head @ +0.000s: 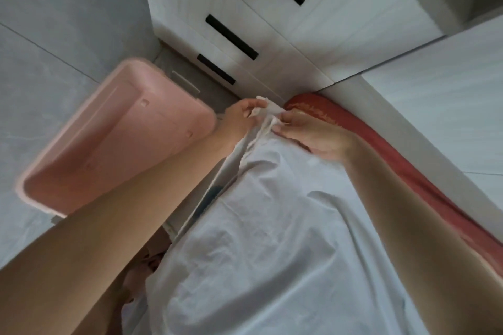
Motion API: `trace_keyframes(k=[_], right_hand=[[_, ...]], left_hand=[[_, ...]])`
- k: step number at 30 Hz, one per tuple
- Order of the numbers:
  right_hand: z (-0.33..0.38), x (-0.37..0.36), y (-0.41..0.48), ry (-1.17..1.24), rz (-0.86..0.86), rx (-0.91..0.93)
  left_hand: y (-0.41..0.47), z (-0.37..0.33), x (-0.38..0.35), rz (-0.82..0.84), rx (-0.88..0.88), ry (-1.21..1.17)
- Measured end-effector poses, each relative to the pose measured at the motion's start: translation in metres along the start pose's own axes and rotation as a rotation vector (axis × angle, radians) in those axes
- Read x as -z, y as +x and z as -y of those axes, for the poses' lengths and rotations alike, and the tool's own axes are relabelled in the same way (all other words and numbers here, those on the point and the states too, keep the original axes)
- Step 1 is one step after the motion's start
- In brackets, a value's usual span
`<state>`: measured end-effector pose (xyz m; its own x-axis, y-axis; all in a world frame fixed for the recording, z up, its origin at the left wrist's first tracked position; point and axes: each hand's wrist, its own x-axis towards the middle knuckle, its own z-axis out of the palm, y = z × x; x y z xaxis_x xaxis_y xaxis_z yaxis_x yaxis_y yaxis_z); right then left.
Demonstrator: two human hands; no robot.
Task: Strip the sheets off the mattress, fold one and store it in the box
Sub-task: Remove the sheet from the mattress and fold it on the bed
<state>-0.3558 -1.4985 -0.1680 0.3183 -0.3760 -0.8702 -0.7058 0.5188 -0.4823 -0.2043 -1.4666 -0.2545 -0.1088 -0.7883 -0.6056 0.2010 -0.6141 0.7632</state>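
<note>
A white sheet (272,226) lies rumpled over the mattress and fills the lower middle of the view. Its far corner is bunched up between both hands. My left hand (239,119) pinches that corner from the left, fingers curled round the fabric. My right hand (313,133) pinches the same bunch from the right. A red sheet (381,149) shows under the white one along the mattress's right edge. The pink box (114,139) stands open on the floor to the left of my left forearm, with nothing seen inside.
A white drawer unit (272,22) with black slot handles stands just beyond the mattress corner. A white panel (449,106) runs along the right side of the bed. Grey floor tiles (54,35) lie to the left around the box.
</note>
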Motion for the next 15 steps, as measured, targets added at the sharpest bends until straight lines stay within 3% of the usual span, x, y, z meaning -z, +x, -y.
trace_keyframes(k=[2, 4, 8, 15], right_hand=[[0.0, -0.003, 0.019, -0.152, -0.328, 0.086], [0.003, -0.01, 0.032, -0.142, -0.456, 0.158], [0.007, -0.013, 0.044, -0.078, -0.574, 0.263], [-0.006, -0.009, 0.055, 0.01, -0.55, 0.128]], left_hand=[[-0.007, -0.006, 0.0, 0.005, -0.058, 0.062], [-0.01, -0.006, -0.002, -0.001, -0.107, 0.098], [-0.01, 0.0, 0.0, -0.035, -0.068, -0.022], [-0.014, 0.001, 0.0, -0.033, -0.033, -0.143]])
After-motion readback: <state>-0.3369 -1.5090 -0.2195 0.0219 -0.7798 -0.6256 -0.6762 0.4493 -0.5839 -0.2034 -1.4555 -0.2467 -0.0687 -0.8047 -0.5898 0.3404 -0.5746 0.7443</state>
